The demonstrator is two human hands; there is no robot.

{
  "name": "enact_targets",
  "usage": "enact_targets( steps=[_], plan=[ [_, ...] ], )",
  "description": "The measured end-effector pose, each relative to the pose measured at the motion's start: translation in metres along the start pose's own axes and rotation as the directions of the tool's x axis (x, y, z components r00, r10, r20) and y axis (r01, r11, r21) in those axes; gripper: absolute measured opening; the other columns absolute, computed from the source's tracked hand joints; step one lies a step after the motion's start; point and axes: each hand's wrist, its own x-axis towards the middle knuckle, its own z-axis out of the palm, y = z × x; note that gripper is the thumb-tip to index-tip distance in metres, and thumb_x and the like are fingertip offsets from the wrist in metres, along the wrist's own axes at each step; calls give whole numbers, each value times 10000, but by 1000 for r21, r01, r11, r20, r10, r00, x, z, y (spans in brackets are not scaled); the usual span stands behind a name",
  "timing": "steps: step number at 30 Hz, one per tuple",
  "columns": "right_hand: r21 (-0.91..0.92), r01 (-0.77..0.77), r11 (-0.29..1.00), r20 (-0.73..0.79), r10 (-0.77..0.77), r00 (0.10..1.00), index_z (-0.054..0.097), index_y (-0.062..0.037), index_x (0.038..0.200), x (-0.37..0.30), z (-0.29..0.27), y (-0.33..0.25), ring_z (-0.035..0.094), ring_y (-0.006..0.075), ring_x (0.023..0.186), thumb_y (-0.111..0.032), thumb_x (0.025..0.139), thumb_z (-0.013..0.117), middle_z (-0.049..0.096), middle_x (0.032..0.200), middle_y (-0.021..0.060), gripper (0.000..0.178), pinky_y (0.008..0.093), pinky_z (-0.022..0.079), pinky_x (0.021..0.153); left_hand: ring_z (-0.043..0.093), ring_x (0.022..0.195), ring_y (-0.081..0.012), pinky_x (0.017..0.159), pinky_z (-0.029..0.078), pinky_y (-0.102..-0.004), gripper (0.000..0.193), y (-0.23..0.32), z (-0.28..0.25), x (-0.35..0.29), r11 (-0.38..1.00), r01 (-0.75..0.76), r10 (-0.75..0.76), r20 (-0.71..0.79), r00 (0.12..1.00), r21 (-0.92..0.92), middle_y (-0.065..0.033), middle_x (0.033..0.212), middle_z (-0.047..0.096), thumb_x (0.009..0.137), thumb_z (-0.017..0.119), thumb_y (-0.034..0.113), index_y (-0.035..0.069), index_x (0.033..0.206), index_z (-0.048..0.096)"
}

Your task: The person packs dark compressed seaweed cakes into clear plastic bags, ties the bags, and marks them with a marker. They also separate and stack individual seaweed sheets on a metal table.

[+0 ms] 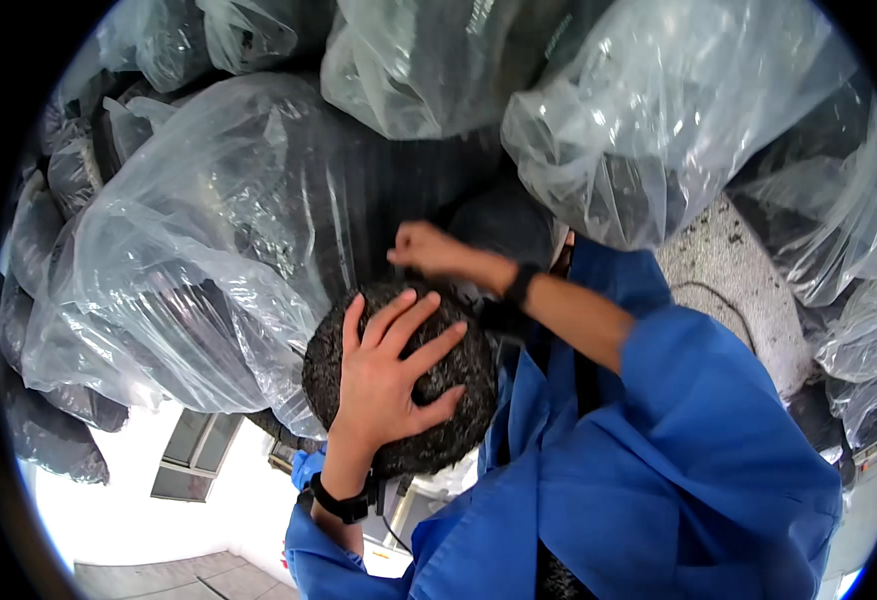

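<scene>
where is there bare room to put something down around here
Best patch looks like the pale speckled surface, between the clear upper-right bag and the blue sleeve, though a dark cord lies there. It's crowded around the dark round bundle: left hand spread on it, right hand near its top, large clear bag at left.

Two bare hands show, one left hand (377, 390) and one right hand (437, 252), along with two black wristbands (523, 285) and two blue sleeves (719, 420). There is one dark round bundle (439, 440). Three large clear plastic bags (649, 120) stand out; the smaller-looking bags (54, 440) around them overlap too much to count.
</scene>
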Motion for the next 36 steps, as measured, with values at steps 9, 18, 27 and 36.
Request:
enact_targets(
  steps=[9,18,27,36],
  plan=[
    [199,-506,839,183,475,861,512,-86,970,-146,-39,-4,496,86,582,-308,923,546,506,684,-3,230,239,401,503,396,1259,-250,1074,167,-519,525,-27,13,5,998,28,-31,-62,998,-48,-60,1306,487,681,661,400,210,1168,605],
    [522,-479,706,-51,586,809,533,-38,889,-145,5,-23,526,145,609,-218,942,456,543,684,53,203,281,421,546,393,1256,-275,1068,175,-519,531,-20,17,1,997,78,-78,-81,994,0,-71,1302,481,680,650,405,179,1157,597],
    [-30,-54,998,-272,44,961,467,8,837,-147,14,-97,567,433,708,-220,919,470,569,714,261,243,482,438,628,367,1244,-302,1068,150,-536,519,17,30,-31,977,175,-167,-73,983,124,-88,1294,463,748,588,420,137,1182,554],
    [-261,78,962,-98,-107,989,442,55,901,-169,37,-117,596,445,623,-165,898,471,579,650,274,222,506,481,557,351,1249,-275,1071,137,-537,533,-4,74,-24,981,80,-92,60,994,175,-52,1289,479,809,497,421,130,1255,519]
  ],
)
